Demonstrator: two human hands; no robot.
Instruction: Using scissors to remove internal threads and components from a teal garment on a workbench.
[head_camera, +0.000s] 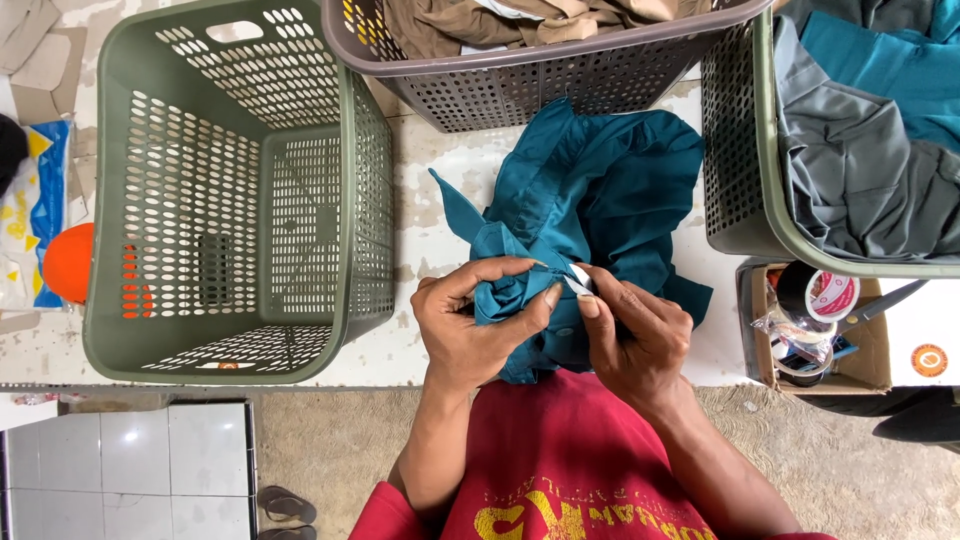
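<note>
Two bare hands meet over a bunched teal garment (600, 190) that lies on a worn white table (430, 240), directly ahead of the person in the red shirt (560, 470). The left hand (470, 325) is closed around a gathered fold of the cloth, thumb and forefinger pressing it from either side, so those fingers are narrow and full of fabric. The right hand (635, 335) pinches a small white tag (581, 279) between thumb and forefinger tips; the tag sits right at the fingertips of both hands, just where they come together, and seems attached to the cloth, though how it is fixed cannot be told. Most of the garment spreads away beyond the fingertips, its long axis running from the hands up and to the right. Both hands are about equally near the tag, the right one actually on it. To the left of the left hand stands an empty green perforated basket (130, 200); beyond the fingertips a grey basket (520, 80) holds tan clothes, and to the right of the right hand another green basket (745, 130) holds grey and teal garments, with a cardboard box of tape rolls (820, 320) just beside it.
</note>
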